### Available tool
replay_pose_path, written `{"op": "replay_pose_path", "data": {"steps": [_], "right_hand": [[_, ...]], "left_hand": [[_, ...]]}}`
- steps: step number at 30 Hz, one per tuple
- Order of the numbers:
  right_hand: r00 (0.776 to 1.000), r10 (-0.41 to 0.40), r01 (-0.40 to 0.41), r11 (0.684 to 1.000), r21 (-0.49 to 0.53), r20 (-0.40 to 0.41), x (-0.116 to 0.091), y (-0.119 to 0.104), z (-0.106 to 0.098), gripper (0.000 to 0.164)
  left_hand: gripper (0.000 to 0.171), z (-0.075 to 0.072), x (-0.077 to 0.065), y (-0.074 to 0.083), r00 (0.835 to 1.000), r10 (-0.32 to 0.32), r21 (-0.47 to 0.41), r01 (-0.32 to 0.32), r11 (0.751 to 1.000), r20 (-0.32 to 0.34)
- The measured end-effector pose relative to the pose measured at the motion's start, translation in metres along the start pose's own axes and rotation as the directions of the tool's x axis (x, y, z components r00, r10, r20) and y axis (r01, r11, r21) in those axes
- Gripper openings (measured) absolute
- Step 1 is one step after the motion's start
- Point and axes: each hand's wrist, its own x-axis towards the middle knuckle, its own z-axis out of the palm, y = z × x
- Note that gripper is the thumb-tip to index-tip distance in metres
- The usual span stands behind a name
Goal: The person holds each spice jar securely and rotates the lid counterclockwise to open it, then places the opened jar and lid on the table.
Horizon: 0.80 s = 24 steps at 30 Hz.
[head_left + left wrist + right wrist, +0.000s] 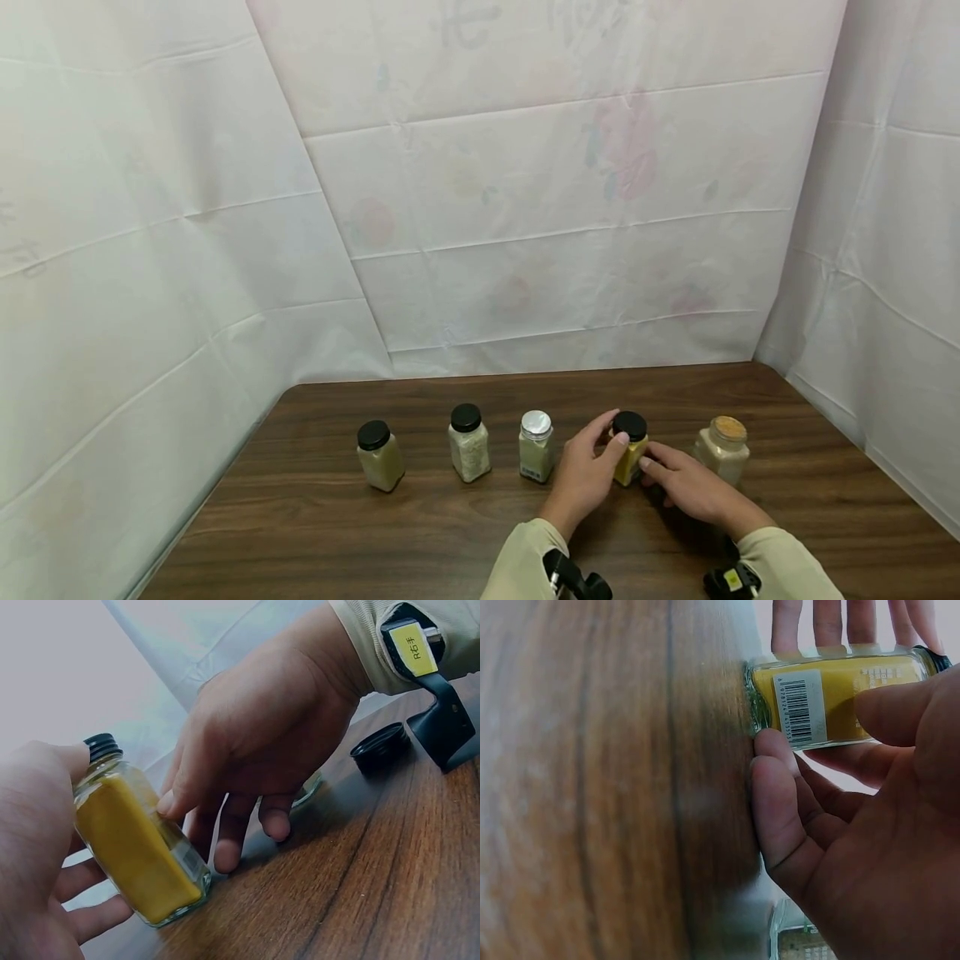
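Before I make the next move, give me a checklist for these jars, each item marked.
1. Yellow jar upright on the table: ok.
2. Its black cap tight: cannot tell; it sits on top.
3. Both hands at that jar: ok; left hand by the cap, right hand lower down.
4. Leftmost jar and its neighbour capped: ok.
5. Silver-topped jar and tan-topped jar wearing black caps: not ok; neither does.
6. No loose caps about: not ok; a loose black cap lies near the right hand.
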Motion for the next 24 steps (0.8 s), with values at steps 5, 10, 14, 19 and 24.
{"op": "replay_pose_path", "data": {"steps": [5, 10, 14, 19, 24], "right_hand": [[1.0, 0.002, -0.002, 1.0, -0.001, -0.017, 0.0001, 0.0006, 0.0003, 0.055], [1.0, 0.012, -0.012, 1.0, 0.002, -0.025, 0.0009, 0.0015, 0.0006, 0.055], [0.999, 0.016, -0.015, 1.0, 0.005, -0.028, 0.0009, 0.0009, 0.001, 0.055], [1.0, 0.014, -0.014, 1.0, 0.005, -0.028, 0.0004, -0.0005, 0.0012, 0.056], [1.0, 0.01, -0.01, 1.0, 0.004, -0.028, 0.0004, -0.0001, 0.0016, 0.056]], "left_hand": [[0.034, -0.0003, 0.0006, -0.0002, 1.0, -0.021, -0.04, 0.02, 0.999, -0.007], [0.029, -0.0017, 0.0008, -0.0012, 1.0, -0.013, -0.047, 0.012, 0.999, -0.015], [0.023, -0.002, 0.0011, -0.002, 1.0, -0.008, -0.044, 0.007, 0.999, -0.023], [0.02, -0.0011, 0.0014, -0.0019, 1.0, 0.0, -0.039, -0.002, 0.999, -0.032], [0.022, -0.0001, 0.001, -0.0015, 0.999, -0.008, -0.054, 0.006, 0.999, -0.035]]}}
